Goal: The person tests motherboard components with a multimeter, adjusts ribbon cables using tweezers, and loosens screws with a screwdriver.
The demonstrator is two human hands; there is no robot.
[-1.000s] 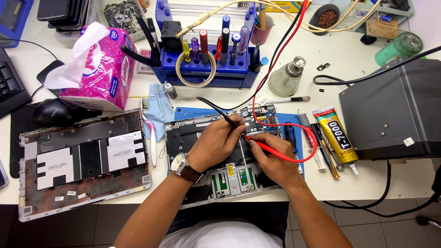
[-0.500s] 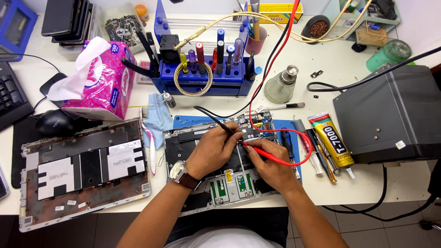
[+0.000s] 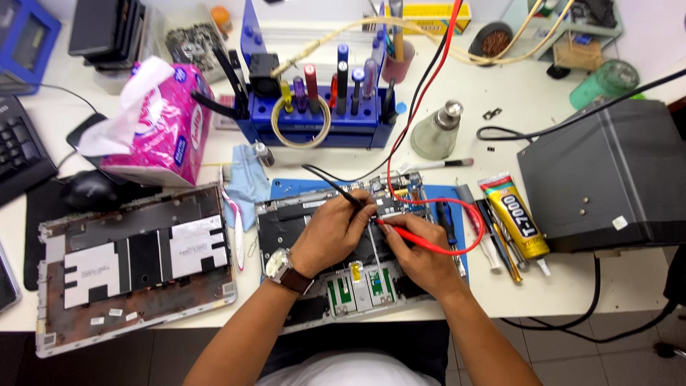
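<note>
Hands meet over the opened laptop base (image 3: 357, 286), which lies at the table's near edge on a blue mat (image 3: 286, 187). The left hand (image 3: 336, 232) pinches the black probe (image 3: 334, 188); the right hand (image 3: 421, 254) grips the red probe (image 3: 411, 236), both tips close together on the circuit board (image 3: 396, 196). This looks like probing test points; next, each tip likely needs steady placement without slipping between contacts. Farther off, the removed bottom cover (image 3: 136, 264) lies left, the blue tool rack (image 3: 321, 107) toward the far edge.
</note>
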